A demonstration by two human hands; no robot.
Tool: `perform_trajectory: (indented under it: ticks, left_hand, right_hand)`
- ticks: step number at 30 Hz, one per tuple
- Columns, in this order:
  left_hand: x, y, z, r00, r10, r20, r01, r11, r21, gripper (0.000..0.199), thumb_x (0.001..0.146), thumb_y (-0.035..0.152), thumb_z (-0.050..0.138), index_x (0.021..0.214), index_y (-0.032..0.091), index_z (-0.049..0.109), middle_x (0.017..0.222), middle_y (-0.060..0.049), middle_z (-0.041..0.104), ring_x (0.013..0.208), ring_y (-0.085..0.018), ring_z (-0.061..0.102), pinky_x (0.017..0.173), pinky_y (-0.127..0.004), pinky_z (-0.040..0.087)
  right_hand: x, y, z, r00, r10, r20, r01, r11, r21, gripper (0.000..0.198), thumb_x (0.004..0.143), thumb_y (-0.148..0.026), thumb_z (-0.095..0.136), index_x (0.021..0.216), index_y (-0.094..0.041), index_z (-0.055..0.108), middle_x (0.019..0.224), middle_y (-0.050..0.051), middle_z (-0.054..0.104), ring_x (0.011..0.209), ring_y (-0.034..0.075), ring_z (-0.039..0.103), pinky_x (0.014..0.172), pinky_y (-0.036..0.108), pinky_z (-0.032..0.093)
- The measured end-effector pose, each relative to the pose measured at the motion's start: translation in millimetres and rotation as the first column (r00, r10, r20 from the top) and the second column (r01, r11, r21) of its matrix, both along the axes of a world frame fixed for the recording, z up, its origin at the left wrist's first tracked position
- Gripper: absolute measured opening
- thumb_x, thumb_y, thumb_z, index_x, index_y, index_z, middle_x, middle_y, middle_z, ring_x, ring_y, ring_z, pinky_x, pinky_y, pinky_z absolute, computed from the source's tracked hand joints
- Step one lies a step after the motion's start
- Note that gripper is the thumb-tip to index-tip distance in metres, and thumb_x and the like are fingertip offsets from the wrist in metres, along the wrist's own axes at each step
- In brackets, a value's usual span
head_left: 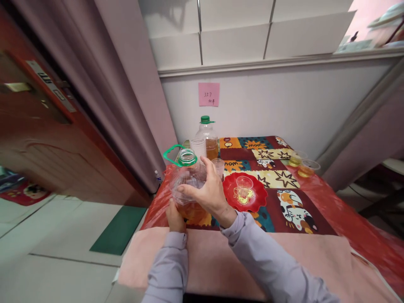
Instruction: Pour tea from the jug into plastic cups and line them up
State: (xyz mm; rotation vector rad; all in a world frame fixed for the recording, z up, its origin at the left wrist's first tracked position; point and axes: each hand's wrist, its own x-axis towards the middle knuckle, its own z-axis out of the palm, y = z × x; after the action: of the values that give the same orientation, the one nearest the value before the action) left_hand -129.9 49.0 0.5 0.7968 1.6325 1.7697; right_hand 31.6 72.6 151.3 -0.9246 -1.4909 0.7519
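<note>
A large clear plastic bottle point(189, 210) with amber liquid low inside stands at the table's left side. Its mouth is uncapped, with a green ring and a green carry handle point(172, 155) sticking out to the left. My left hand point(175, 216) holds the bottle low on its left side; most of its fingers are hidden. Thumb and fingers apart, my right hand point(210, 189) is in front of the bottle's upper right side, and I cannot tell whether it touches. To the right, a clear plastic cup point(244, 185) sits on a red scalloped plate point(229, 198).
Behind stand a green-capped bottle point(212, 145) of amber liquid, a stack of clear cups point(198, 147) and another clear cup point(218, 166). Two cups with yellowish liquid point(305, 170) are at the table's right edge. A pink cloth point(221, 256) covers the near edge. A wooden door point(63, 147) is left.
</note>
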Motion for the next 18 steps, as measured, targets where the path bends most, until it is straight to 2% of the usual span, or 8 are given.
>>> perform_trajectory:
  ticks: [4,7,10,12,15,18]
  left_hand:
    - [1,1,-4.1,0.999,-0.011,-0.045,0.014,0.998,0.057,0.05,0.1,0.059,0.055,0.106,0.017,0.083,0.111,-0.016,0.082,0.12,-0.039,0.073,0.114,-0.056,0.052]
    - [6,2,-4.5,0.998,-0.049,-0.047,0.054,0.992,0.116,0.047,0.098,0.058,0.061,0.112,0.019,0.084,0.124,-0.015,0.081,0.13,-0.036,0.07,0.12,-0.051,0.048]
    - [11,6,-3.0,0.989,-0.092,0.115,0.068,0.978,0.199,0.041,0.095,0.052,0.069,0.117,0.021,0.083,0.135,-0.013,0.077,0.14,-0.032,0.064,0.124,-0.047,0.044]
    - [13,9,-2.9,0.965,-0.124,0.232,0.07,0.971,0.227,0.04,0.092,0.05,0.073,0.117,0.021,0.082,0.135,-0.013,0.078,0.14,-0.031,0.064,0.124,-0.046,0.044]
    - [12,14,-4.8,0.926,-0.183,0.33,0.119,0.972,0.202,0.047,0.088,0.054,0.076,0.116,0.017,0.081,0.129,-0.016,0.079,0.137,-0.032,0.067,0.122,-0.048,0.047]
    - [11,17,-6.2,0.87,-0.26,0.418,0.207,0.964,0.169,0.046,0.082,0.047,0.082,0.114,0.013,0.082,0.127,-0.018,0.08,0.134,-0.034,0.069,0.119,-0.049,0.05]
  right_hand:
    - [11,2,-1,1.0,-0.023,-0.005,0.022,0.999,-0.032,0.07,0.074,-0.051,0.091,0.134,-0.027,0.064,0.134,0.01,0.071,0.126,0.032,0.067,0.111,0.049,0.054]
    - [25,-1,-5,0.997,-0.072,-0.034,0.07,0.997,-0.045,0.06,0.075,-0.046,0.087,0.127,-0.025,0.066,0.126,0.009,0.074,0.117,0.031,0.07,0.106,0.047,0.056]
    - [38,-6,-11,0.992,-0.093,-0.083,0.09,0.995,-0.042,0.054,0.078,-0.046,0.082,0.125,-0.024,0.065,0.121,0.009,0.075,0.113,0.03,0.071,0.104,0.045,0.056]
    - [46,-8,-16,0.988,-0.12,-0.098,0.116,0.992,-0.044,0.052,0.08,-0.047,0.08,0.124,-0.024,0.064,0.121,0.009,0.076,0.113,0.03,0.071,0.104,0.045,0.056]
    - [56,-10,-26,0.983,-0.14,-0.118,0.133,0.989,-0.066,0.051,0.083,-0.048,0.078,0.126,-0.024,0.064,0.121,0.009,0.076,0.11,0.029,0.072,0.102,0.044,0.057]
    - [67,-8,-35,0.982,-0.108,-0.158,0.095,0.992,-0.085,0.055,0.085,-0.049,0.077,0.131,-0.024,0.063,0.12,0.01,0.077,0.112,0.03,0.073,0.104,0.045,0.058]
